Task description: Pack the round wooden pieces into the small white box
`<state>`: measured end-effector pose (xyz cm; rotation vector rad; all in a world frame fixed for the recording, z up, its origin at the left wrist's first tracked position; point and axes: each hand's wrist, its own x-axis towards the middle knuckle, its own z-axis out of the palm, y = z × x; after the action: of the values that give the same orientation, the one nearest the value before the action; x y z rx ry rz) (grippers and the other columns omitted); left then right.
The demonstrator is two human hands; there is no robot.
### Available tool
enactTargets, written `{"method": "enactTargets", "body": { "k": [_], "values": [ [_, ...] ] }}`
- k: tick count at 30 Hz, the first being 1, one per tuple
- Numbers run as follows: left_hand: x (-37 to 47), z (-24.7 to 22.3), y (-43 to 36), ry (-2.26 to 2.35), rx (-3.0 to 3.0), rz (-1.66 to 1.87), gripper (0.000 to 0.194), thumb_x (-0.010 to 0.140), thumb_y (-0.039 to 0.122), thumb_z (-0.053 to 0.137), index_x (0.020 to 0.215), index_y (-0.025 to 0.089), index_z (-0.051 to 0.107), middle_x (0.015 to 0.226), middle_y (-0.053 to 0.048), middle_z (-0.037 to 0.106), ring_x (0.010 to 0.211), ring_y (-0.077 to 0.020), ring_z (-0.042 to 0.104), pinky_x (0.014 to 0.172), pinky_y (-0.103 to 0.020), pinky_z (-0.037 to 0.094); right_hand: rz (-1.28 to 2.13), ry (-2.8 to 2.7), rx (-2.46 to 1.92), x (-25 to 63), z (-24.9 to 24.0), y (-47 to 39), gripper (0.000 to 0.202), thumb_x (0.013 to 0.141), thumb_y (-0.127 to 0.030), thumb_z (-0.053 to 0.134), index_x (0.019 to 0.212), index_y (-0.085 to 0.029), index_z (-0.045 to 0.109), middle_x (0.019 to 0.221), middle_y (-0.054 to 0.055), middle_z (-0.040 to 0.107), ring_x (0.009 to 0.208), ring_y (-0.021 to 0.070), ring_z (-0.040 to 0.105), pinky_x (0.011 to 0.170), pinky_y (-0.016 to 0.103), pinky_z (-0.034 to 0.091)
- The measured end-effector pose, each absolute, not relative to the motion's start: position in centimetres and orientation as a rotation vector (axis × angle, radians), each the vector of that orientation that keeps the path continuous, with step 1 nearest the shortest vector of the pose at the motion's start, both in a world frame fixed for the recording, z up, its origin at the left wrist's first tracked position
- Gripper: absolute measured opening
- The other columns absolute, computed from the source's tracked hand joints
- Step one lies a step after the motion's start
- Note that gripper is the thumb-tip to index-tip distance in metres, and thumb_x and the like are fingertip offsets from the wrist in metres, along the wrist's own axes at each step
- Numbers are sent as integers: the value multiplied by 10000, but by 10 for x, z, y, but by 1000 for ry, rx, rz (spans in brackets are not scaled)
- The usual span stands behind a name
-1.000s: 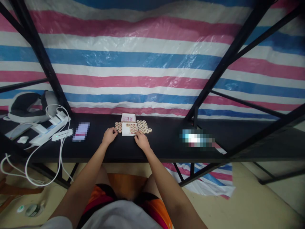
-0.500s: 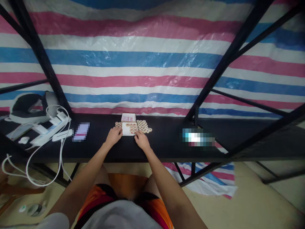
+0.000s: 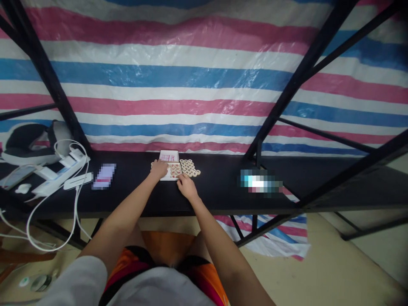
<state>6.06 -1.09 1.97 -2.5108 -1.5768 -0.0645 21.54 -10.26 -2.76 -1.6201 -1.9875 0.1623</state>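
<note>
A small white box (image 3: 165, 177) lies on the black table, partly filled with round, wooden xiangqi pieces (image 3: 175, 171) with red marks. My left hand (image 3: 159, 169) reaches over the left part of this box, its fingers bent together and pointing inward. What sits under those fingertips is hidden. At the near right corner my right hand (image 3: 187, 186) is closed on the box edge, thumb and fingers against it. More loose pieces (image 3: 189, 167) with dark marks lie flat in a cluster just right of the box. A few others show partly behind the left hand.
Behind the box stands its white lid (image 3: 169, 156) with reddish print. To the left are a blurred phone (image 3: 104, 176), a power strip (image 3: 60, 174) with white cables, and a grey neck pillow (image 3: 35, 142). A lit, blurred-out device (image 3: 259, 181) lies right. Black metal posts (image 3: 280, 102) frame the table.
My left hand has moved from beside the box's left edge up and over its left part. The right hand stays at the near right corner. The whole view has shifted slightly.
</note>
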Motion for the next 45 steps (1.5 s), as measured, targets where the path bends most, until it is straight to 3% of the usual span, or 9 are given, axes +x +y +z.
{"method": "enactTargets", "body": {
  "k": [12,20,26,30,37,45],
  "values": [
    [56,8,-4,-1579,-2479,-190,350,886,260,363,1008,101,651,980,-188,661,999,-283,528,874,-410,290,156,-2001,-1621,215,-25,-104,276,883,-186,413,1075,-198,611,1085,74,584,939,164,562,837,242,413],
    [57,6,-2,-1585,-2499,-310,302,850,315,436,898,136,674,912,-161,670,984,-284,535,868,-412,315,155,-1998,-1625,216,-28,-102,270,884,-196,416,1070,-206,611,1086,70,583,923,160,565,832,241,415],
    [29,15,-20,-1849,-2367,-846,266,828,402,494,940,226,659,930,-60,689,957,-231,569,843,-343,376,153,-1993,-1629,215,-26,-103,271,881,-189,415,1061,-199,617,1087,71,584,934,162,563,841,237,410],
    [-12,10,-43,-2211,-2075,-1127,272,855,424,476,958,217,620,987,-33,686,931,-192,587,820,-305,404,174,-1993,-1630,215,-24,-105,279,881,-181,409,1068,-192,616,1098,78,581,942,164,561,842,240,409],
    [-29,-7,-64,-2174,-2204,-901,193,830,348,500,919,232,626,1024,-25,676,971,-238,562,848,-356,391,170,-1990,-1642,214,-22,-106,277,881,-177,410,1068,-193,614,1103,77,580,948,168,559,839,245,412],
    [-24,-7,-68,-2026,-2335,-688,169,810,342,522,899,231,613,953,-44,657,930,-234,551,800,-335,396,172,-1988,-1628,214,-25,-105,279,880,-171,409,1070,-190,613,1105,74,580,954,164,559,844,241,406]
  ]
}}
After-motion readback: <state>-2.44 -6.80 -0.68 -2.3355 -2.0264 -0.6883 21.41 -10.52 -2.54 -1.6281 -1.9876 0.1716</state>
